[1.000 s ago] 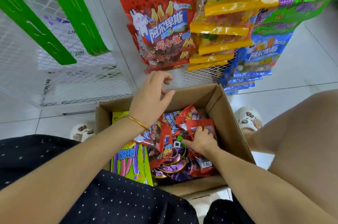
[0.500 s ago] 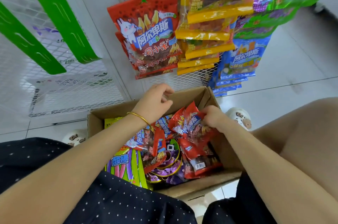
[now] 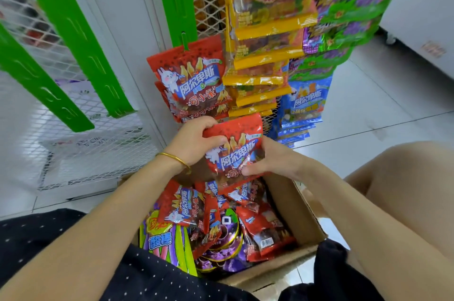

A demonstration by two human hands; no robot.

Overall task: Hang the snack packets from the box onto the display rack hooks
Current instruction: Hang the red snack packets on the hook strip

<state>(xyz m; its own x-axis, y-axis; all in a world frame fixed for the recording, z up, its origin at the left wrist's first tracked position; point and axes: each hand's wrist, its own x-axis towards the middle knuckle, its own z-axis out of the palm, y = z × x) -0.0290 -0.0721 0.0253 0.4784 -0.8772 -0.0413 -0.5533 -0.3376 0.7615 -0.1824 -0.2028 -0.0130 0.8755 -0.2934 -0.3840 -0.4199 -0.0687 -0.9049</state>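
Both hands have come up out of the box since a moment ago, raising one red packet between them. Its top corner is pinched by the left hand; the right hand clasps its lower right edge. Under the grip lies the box of loose packets; just above hang matching packets on a green strip.

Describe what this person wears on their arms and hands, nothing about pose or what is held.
Both forearms are bare, with no sleeves in view. The left hand and right hand are ungloved, and no rings show. A thin gold bangle circles the left wrist; the right wrist carries nothing. The lap garment is dark fabric with small white dots.
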